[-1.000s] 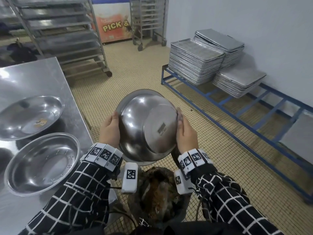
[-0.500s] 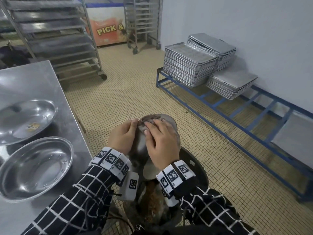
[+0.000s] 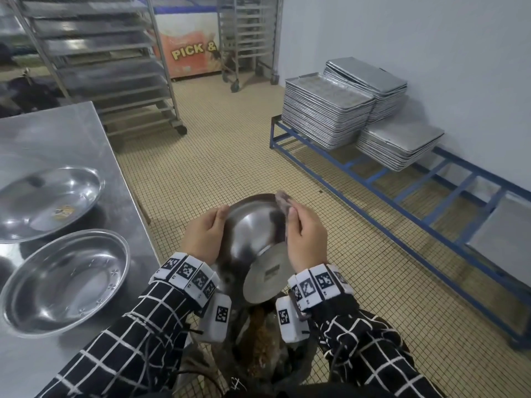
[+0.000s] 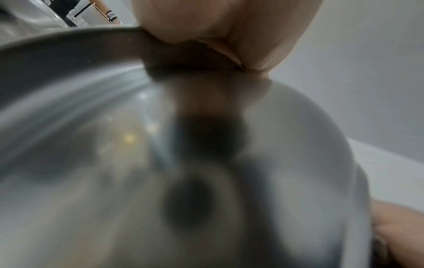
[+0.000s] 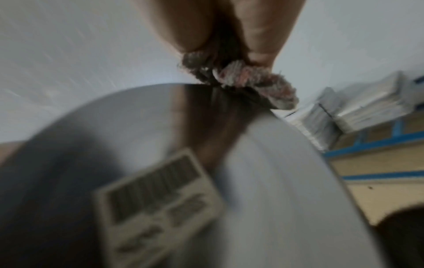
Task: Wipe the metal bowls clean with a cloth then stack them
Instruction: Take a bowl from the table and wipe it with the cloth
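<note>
A metal bowl (image 3: 253, 239) is held in the air, tilted with its flat bottom and barcode sticker (image 3: 271, 274) toward me, above a dark bin. My left hand (image 3: 205, 234) grips the bowl's left rim (image 4: 69, 41). My right hand (image 3: 304, 237) pinches a greyish frayed cloth (image 3: 283, 201) against the bowl's upper right rim; the right wrist view shows the cloth (image 5: 241, 79) bunched at the fingertips over the bowl's underside (image 5: 160, 127). Two more metal bowls, one far (image 3: 43, 202) and one near (image 3: 63, 282), sit open side up on the steel table.
The steel table (image 3: 57, 133) stands at my left, its edge near my left arm. A dark bin with brown waste (image 3: 258, 346) sits below the held bowl. Stacks of baking trays (image 3: 324, 110) rest on a blue floor rack (image 3: 402, 202) at right; wheeled racks (image 3: 100, 53) stand behind.
The bowl dipped low over the bin with both hands at its top rim, then came back up; now the flat bottom faces me again and the right hand presses the cloth at the right rim.
</note>
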`<state>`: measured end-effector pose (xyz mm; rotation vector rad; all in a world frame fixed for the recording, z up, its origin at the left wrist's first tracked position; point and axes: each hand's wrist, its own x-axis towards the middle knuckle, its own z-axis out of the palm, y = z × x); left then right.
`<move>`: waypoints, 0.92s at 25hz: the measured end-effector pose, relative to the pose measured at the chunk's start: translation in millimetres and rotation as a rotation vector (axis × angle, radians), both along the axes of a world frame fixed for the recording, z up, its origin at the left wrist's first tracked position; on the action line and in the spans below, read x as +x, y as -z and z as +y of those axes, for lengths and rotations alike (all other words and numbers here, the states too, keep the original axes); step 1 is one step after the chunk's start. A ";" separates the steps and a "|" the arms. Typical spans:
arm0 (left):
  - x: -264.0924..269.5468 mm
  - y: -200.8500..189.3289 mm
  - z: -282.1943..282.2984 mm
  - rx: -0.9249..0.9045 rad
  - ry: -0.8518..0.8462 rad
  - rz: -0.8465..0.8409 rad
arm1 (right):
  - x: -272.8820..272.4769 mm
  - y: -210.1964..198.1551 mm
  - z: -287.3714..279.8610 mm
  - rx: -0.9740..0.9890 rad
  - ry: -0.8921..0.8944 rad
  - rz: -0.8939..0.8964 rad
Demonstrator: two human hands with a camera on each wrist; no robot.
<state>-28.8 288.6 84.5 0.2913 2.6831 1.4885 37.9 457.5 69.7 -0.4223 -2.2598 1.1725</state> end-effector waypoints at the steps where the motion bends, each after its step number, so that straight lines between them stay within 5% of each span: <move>1: 0.0 -0.8 2.1 0.003 0.003 0.003 | -1.1 -4.6 -10.5 0.083 -0.060 0.023; 4: -1.0 -7.1 8.1 -0.005 0.040 0.051 | -1.1 -3.2 -41.6 0.483 -0.102 -0.029; 6: -2.4 -12.0 10.8 0.023 0.044 0.090 | -3.6 1.9 -45.2 0.536 -0.061 -0.060; 9: -4.1 -14.7 8.8 0.021 0.016 0.122 | -11.4 3.6 -30.3 0.333 0.005 -0.063; 13: -3.7 -16.9 -1.2 0.084 -0.001 0.006 | -3.7 4.2 -1.3 -0.273 0.094 -0.092; 16: -3.9 -15.9 -8.1 0.148 -0.004 -0.071 | 12.7 14.9 16.8 -0.523 0.108 -0.184; 23: -0.6 10.2 -19.3 0.086 0.116 -0.082 | 25.1 18.1 37.7 -0.440 0.015 -0.266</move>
